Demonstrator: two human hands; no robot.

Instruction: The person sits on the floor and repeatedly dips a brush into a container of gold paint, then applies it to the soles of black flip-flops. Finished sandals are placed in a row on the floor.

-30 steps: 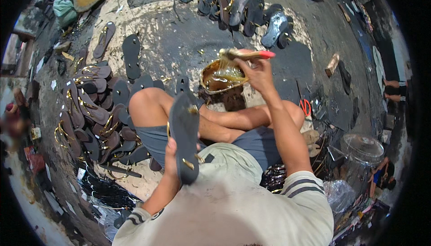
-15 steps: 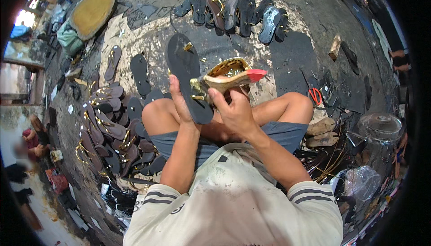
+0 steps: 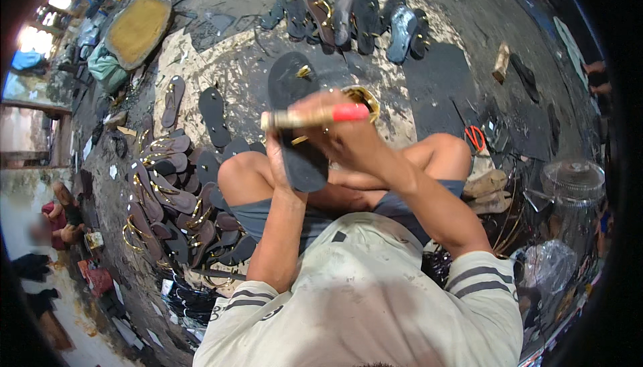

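My left hand (image 3: 276,163) is closed round the edge of a dark sandal sole (image 3: 293,80), held upright above my crossed legs. Small gold strap ends stick out of the sole's face. In my right hand (image 3: 355,140) is a paintbrush (image 3: 318,116) with a red-tipped handle, lying across the middle of the sole. Its bristle end is at the sole's left edge, next to my left fingers. Motion smears the right fingers a little. Behind that hand stands a can (image 3: 366,101) with a yellowish, sticky-looking rim, partly hidden.
Many sandals with gold straps (image 3: 171,196) lie piled at my left. A row of sandals (image 3: 365,22) lines the far side. Two single soles (image 3: 214,116) lie left of centre. Orange-handled scissors (image 3: 475,139), wooden foot forms (image 3: 487,189) and a fan (image 3: 570,183) are at right.
The brush has moved left from over the can and now crosses the sole, its handle turned more level. The sole has shifted slightly right.
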